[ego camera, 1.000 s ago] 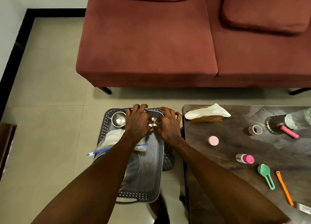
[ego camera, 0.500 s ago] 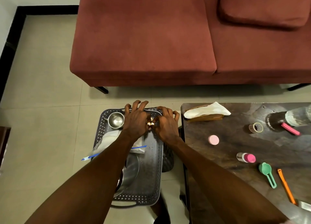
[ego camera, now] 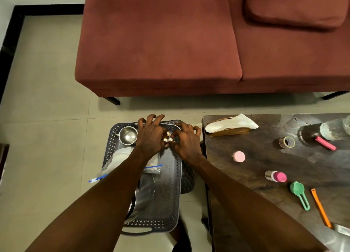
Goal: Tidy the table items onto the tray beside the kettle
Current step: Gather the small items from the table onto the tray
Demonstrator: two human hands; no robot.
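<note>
The tray (ego camera: 171, 176) sits on the floor beside the table (ego camera: 265, 195), and both hands work over its far end. Between them lies a small cluster of light-coloured round objects (ego camera: 168, 138), too small to identify; they sit at the far end of the tray, just right of the steel cup (ego camera: 128, 135). Judged by size, each piece is light, rigid and liable to roll or scatter, so it is best taken from the sides with fingertips rather than from above.

The left hand (ego camera: 151, 138) arches over the cluster with fingers curled and slightly spread, the tips reaching the far rim. The right hand (ego camera: 186, 142) mirrors it, fingers bent, thumb side meeting the cluster. Whether either hand pinches a piece or only touches it cannot be told.

A plastic bag (ego camera: 121, 157) and a steel plate (ego camera: 145, 191) already lie on the tray. Still on the table: a pink cap (ego camera: 238, 156), a small bottle (ego camera: 275, 176), a green scoop (ego camera: 300, 194), a tape roll (ego camera: 286, 142) and an orange strip (ego camera: 320, 207)
</note>
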